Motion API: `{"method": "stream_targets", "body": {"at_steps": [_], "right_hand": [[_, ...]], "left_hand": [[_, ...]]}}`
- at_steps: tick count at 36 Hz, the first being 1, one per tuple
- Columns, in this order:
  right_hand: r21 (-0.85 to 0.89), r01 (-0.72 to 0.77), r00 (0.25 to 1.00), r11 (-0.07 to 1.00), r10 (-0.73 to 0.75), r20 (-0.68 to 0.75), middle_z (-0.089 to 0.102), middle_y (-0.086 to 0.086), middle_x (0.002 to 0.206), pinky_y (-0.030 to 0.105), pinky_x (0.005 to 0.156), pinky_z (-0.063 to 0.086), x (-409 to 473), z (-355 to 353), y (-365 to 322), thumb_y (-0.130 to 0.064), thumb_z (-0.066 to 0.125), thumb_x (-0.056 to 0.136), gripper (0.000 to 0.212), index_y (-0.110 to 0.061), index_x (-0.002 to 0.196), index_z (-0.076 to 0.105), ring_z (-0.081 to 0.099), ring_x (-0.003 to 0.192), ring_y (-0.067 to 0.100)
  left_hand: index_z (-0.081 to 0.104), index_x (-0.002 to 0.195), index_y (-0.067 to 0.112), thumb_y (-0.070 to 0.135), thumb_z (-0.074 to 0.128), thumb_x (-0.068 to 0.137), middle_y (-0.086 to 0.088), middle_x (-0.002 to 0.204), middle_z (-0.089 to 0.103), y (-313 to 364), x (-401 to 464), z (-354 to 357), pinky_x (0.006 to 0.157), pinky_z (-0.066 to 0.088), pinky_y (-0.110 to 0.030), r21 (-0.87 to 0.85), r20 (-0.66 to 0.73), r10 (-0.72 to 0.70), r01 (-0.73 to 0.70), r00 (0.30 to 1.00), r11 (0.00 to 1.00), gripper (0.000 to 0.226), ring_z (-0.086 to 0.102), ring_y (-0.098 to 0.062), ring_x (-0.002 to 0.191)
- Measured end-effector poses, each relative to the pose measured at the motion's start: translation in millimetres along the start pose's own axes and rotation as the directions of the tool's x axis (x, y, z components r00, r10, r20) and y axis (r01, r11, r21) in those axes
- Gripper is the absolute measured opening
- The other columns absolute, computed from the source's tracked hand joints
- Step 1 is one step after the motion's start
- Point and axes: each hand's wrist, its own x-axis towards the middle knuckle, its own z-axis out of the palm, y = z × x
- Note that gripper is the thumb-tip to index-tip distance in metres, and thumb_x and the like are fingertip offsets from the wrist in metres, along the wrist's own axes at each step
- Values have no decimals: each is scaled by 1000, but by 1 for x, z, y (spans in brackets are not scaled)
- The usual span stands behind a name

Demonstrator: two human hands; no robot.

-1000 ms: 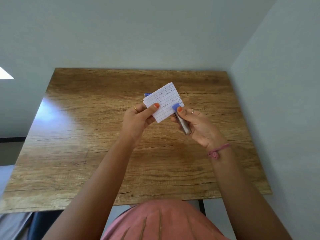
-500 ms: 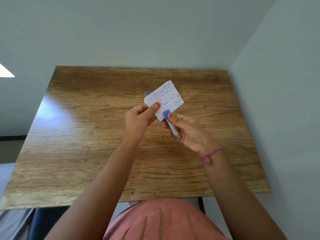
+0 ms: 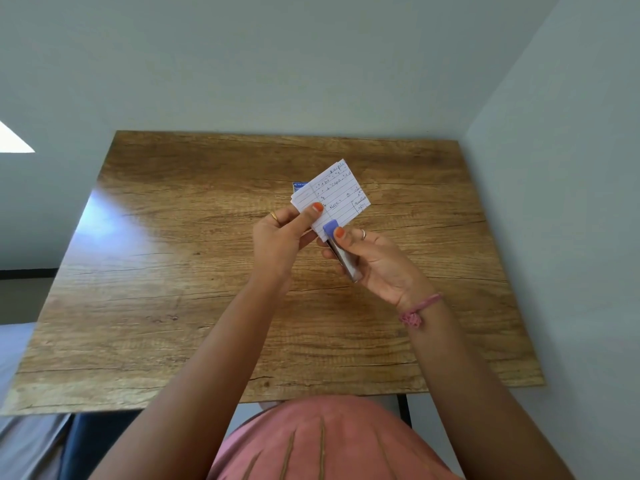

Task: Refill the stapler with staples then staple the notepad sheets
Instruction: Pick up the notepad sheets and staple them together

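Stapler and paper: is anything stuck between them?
Nothing visible. The right hand holds the stapler at the lower edge of the paper sheets, which the left hand pinches above the table.

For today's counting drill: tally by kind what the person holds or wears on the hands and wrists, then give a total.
Sheet stack: 1
Stapler: 1
Rings: 2, on left hand and right hand
Bracelet: 1
Total: 5
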Motion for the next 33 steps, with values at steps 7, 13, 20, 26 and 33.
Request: {"method": "stream_targets", "body": {"at_steps": [7,13,20,26,33], "right_hand": [[-24,-1,1000,1000,0,-31,72,1,94,25,64,43,4,1,1,-33,74,73,36,-10,100,71,68,83,11],[-35,20,997,999,-22,-73,73,-2,89,20,54,40,9,1,3,-34,74,73,29,-13,94,72,68,81,11],[-40,65,991,997,-69,-117,64,-10,58,14,41,38,13,-1,2,-22,66,87,38,3,115,63,54,46,0],[-95,55,980,994,-72,-186,60,-5,59,16,40,31,16,0,3,-24,66,89,36,4,111,64,41,43,2],[-139,35,956,990,-74,-285,63,12,88,25,59,30,19,7,6,-24,69,86,29,1,102,68,48,78,20]], "left_hand": [[73,98,7,12,71,85,-7,98,75,-1,3,-1,69,56,-24,7,5,-7,7,1000,1000,14,72,-20,91],[70,107,7,21,70,84,-9,103,74,-1,5,-2,76,54,-27,13,110,-66,65,992,998,27,70,-19,92],[65,115,7,26,77,72,-8,110,72,-8,-2,2,85,55,-29,83,237,-161,145,958,986,48,69,-22,102],[68,107,11,17,73,79,-6,104,74,-11,0,4,82,57,-29,109,194,-125,106,973,988,29,70,-21,99],[68,110,8,11,69,85,-6,100,75,-17,2,5,80,57,-28,134,119,-108,91,987,987,25,71,-20,96]]}}
